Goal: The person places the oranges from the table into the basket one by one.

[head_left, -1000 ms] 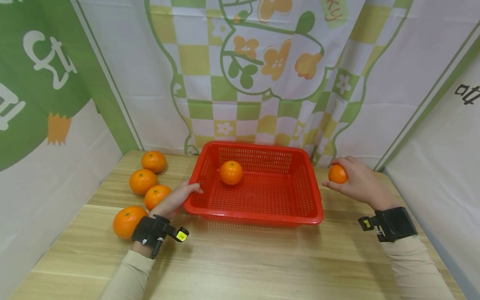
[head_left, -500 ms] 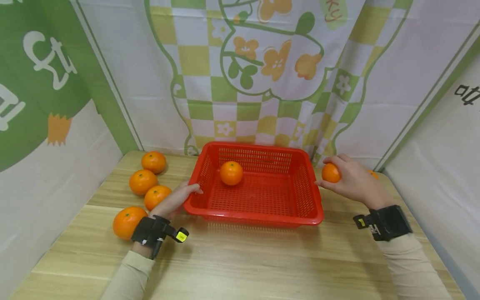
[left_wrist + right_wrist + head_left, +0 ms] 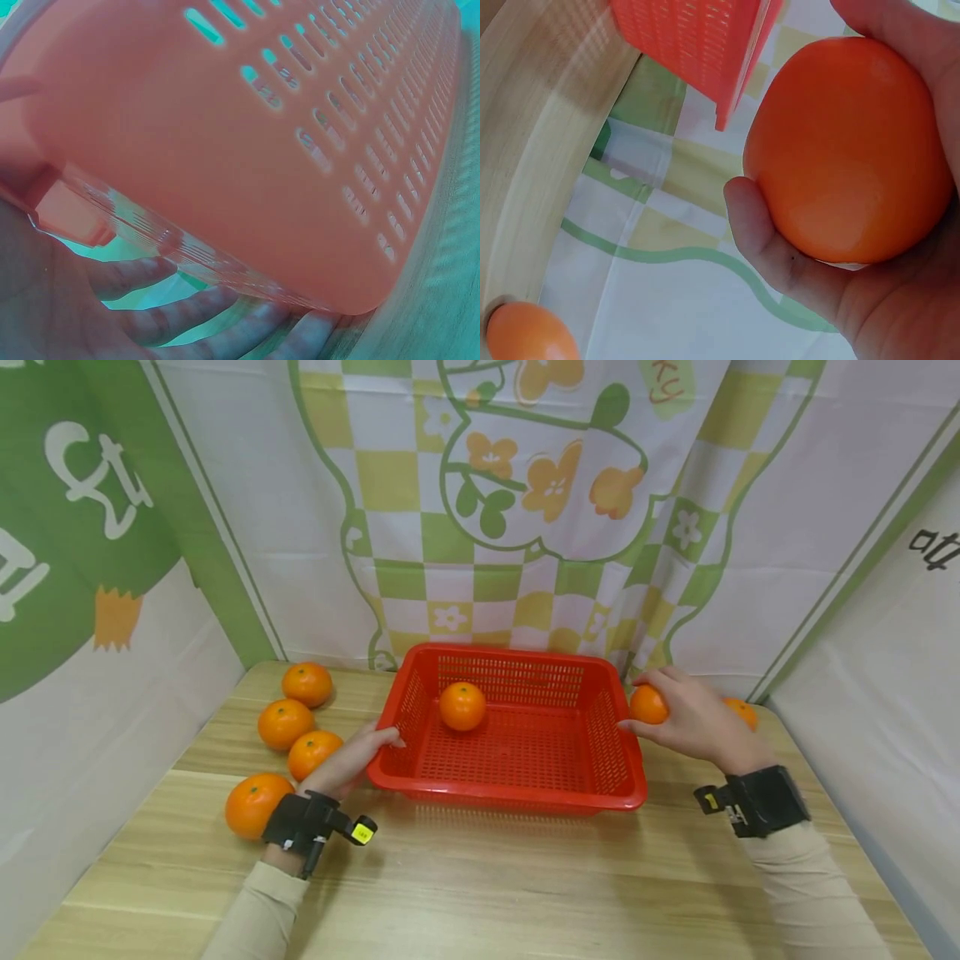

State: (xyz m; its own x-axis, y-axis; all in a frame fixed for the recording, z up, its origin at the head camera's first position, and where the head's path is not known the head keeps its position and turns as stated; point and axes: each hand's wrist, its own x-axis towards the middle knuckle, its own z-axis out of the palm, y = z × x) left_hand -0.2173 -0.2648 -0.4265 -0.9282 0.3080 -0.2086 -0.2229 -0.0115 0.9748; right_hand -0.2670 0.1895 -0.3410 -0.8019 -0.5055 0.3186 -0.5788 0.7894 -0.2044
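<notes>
Red, the basket (image 3: 510, 799) has its left rim gripped by the left hand (image 3: 358, 758), whose spread fingers (image 3: 187, 315) only the left wrist view shows. Beside the basket's right rim, the right hand (image 3: 696, 720) clamps an orange (image 3: 648, 704).

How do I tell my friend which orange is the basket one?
On the wooden table, find the big red basket. Look inside, toward its back left corner, for a round orange. It's the only one in there: the other oranges lie on the table, except the held orange in the right hand.
</notes>
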